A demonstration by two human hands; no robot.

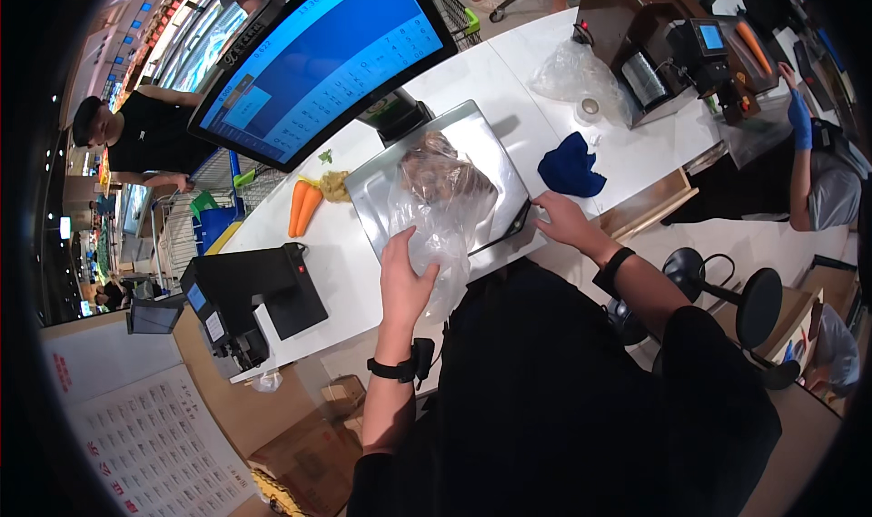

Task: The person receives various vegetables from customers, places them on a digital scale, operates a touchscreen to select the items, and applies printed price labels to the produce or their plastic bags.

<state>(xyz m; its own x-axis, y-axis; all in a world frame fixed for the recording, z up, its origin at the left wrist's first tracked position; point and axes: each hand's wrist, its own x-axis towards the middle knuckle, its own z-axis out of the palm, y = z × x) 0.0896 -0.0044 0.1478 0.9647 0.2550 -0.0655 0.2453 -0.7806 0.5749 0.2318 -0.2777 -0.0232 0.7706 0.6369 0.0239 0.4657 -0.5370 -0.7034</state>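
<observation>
A clear plastic bag (436,217) lies on the steel pan (477,132) of a weighing scale, with lumpy brown produce (436,173) inside. Its loose end hangs over the pan's near edge. My left hand (404,282) is beside this loose end, thumb and index finger spread, the thumb close against the plastic. At the pan's right corner, my right hand (569,223) has its fingertips at the edge, near a small dark panel (518,221). Behind the pan stands a large touchscreen (327,61), tilted in view and lit blue.
Left of the scale are carrots (305,207), a bag of yellowish produce (335,186) and a black label printer (252,299). Rightward lie a blue cloth (572,165) and crumpled plastic bags (579,74). A person with a cart (177,210) stands across the counter; a blue-gloved co-worker (800,119) is at right.
</observation>
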